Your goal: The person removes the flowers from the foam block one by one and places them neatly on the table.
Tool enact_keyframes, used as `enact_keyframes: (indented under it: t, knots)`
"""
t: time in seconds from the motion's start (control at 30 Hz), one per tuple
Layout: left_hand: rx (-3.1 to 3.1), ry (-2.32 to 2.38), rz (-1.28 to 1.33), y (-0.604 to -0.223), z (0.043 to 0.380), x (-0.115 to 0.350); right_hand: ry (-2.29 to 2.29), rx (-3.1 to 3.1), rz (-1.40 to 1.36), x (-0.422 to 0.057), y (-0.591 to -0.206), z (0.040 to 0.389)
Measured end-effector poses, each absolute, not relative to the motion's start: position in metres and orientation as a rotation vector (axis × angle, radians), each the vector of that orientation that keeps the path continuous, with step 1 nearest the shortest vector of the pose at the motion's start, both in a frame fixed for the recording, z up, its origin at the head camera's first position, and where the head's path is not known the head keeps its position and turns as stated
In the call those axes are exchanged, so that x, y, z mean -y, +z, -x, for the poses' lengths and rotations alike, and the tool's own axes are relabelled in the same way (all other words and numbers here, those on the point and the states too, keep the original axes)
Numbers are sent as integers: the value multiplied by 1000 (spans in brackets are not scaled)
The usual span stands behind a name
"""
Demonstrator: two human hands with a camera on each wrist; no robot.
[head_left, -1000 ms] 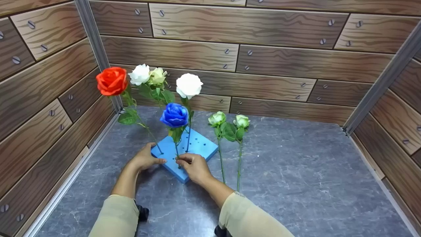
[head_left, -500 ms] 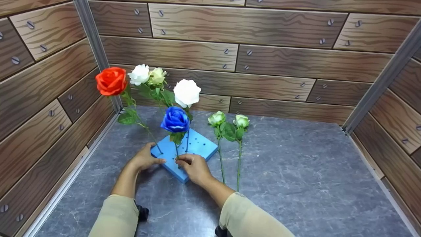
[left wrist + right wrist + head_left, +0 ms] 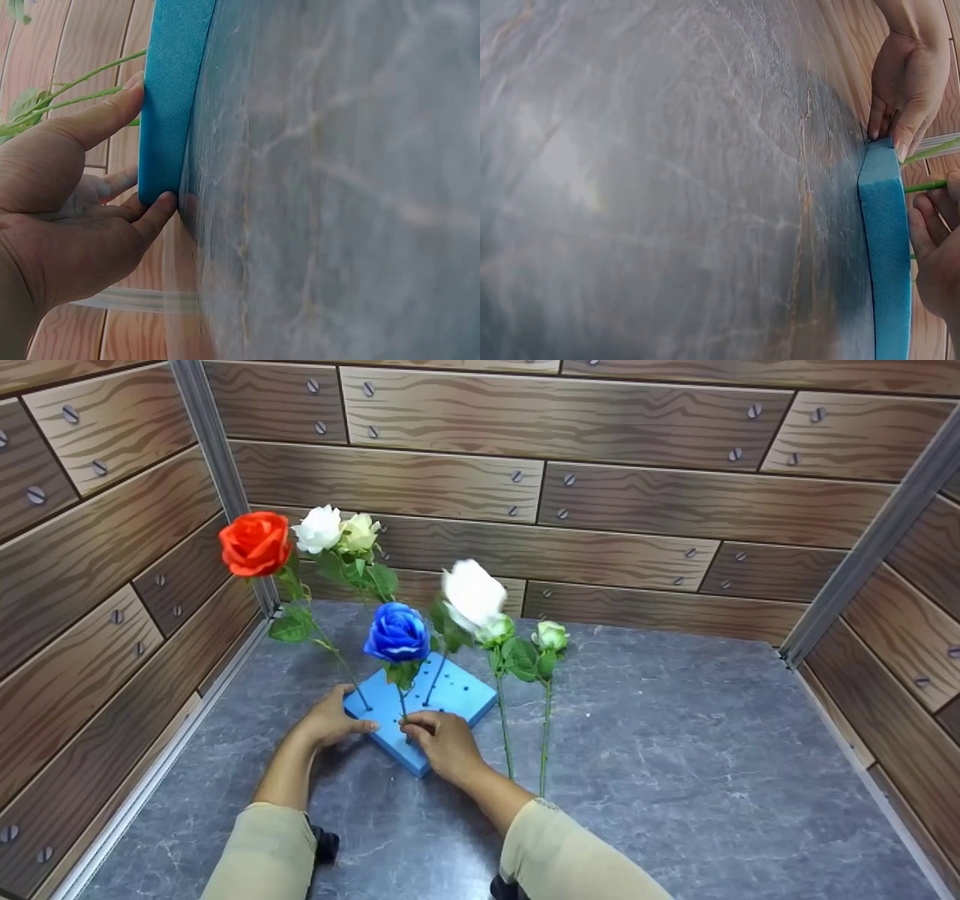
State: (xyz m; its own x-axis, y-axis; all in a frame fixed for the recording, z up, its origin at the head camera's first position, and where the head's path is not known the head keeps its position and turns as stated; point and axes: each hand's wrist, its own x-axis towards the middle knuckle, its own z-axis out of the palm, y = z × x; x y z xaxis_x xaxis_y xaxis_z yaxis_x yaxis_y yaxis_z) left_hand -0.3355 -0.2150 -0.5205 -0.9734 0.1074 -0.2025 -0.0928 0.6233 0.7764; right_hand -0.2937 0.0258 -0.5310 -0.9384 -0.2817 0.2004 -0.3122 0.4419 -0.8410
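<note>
In the head view a blue foam block (image 3: 461, 701) dotted with small holes lies on the table. My left hand (image 3: 330, 721) holds its left corner, thumb on top and fingers along the side (image 3: 165, 150). Between thumb and fingertips my right hand (image 3: 448, 744) pinches the lower stem of an upright blue rose (image 3: 397, 634), whose end meets the block near its front edge. A white rose (image 3: 474, 594), blurred, leans right from the block. The red rose (image 3: 255, 544) stands tilted left in it. Behind are a smaller white rose (image 3: 319, 529) and a pale yellow one (image 3: 360, 534); their stem bases are hidden.
Two pale green roses, the right one (image 3: 551, 637) and the left one (image 3: 495, 631), lie on the grey marbled table (image 3: 675, 757) right of the block. Wood-patterned walls (image 3: 630, 502) enclose the table at the back and sides.
The blue rose has sunk slightly lower, with my right hand still at its stem. The large white rose has dipped and swung to the right. My left hand has stayed in place.
</note>
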Motion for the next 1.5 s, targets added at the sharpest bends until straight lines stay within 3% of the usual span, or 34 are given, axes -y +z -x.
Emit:
enact_keyframes:
  t: [1.5]
  knots:
    - [-2609, 1271, -3, -521, 336, 216, 1437, 2486, -590, -18, -533, 290]
